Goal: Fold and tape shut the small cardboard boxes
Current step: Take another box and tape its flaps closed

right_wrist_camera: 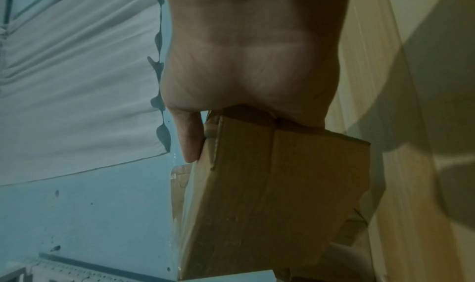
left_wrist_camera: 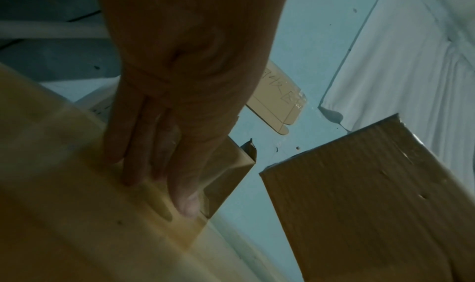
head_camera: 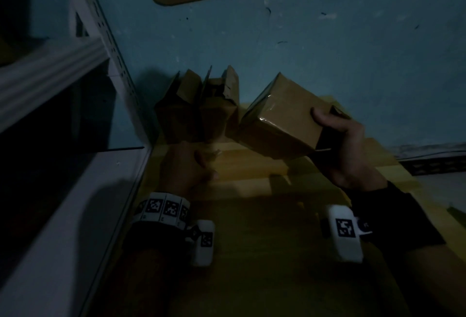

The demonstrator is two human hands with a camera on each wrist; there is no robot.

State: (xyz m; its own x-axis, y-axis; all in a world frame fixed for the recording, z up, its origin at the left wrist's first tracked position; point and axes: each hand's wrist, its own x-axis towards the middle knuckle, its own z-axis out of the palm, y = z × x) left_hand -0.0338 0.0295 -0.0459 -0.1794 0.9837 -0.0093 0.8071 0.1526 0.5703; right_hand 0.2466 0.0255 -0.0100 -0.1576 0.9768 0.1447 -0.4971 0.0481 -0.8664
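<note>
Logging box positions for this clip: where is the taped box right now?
In the head view the taped box is held up by the right hand, right of centre above the wooden table, beside the unsealed boxes against the wall.

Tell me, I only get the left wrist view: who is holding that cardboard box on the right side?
Observer: The right hand grips the taped box, thumb on top, lifted off the table.
Operator: Any other boxes around?
Observer: Yes, open-flapped boxes stand by the wall, beside the held one.
Operator: What's the underside of the held box like?
Observer: The right wrist view shows an untaped seam down the face by the palm.
</note>
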